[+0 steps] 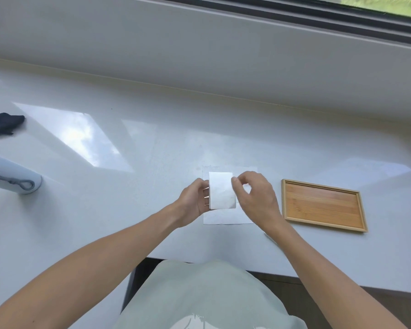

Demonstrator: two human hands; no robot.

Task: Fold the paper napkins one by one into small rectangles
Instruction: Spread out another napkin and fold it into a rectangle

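— Head view: folded napkin (222,190) held up just left of the wooden tray (324,205), lifted over a flat sheet (226,218) lying on the white counter (152,150).

— Held how?

— Left hand (193,201) curled behind the napkin's left edge, fingertips (207,197) peeking out along it; right hand (255,195) pinching the upper right corner between thumb and forefinger. Both closed on the paper, neither spread wide.

— Why both sides?

— Probably to keep the layers lined up: soft paper, apt to slide or spring open if gripped on one edge only. Looks like a crease being checked or set, judging from the neat rectangle.

— And the sheet underneath?

— Larger, unfolded or only half folded; hard to tell whether one napkin or several stacked. Likely the supply, kept right under the hands for a short reach.

— Tray bare?

— No folded pieces visible inside. Placed just right of the work spot, likely as the drop-off for finished rectangles, so the task seems near its start.

— Anything else around?

— Far left of the tray: a pale blue bottle (12,179) on its side with a grey cord loop, and a dark cloth (3,124) beyond. Both well apart from the napkin, out of the way.

— Risk?

— Possibly a skewed final fold if the corner pinch slips.
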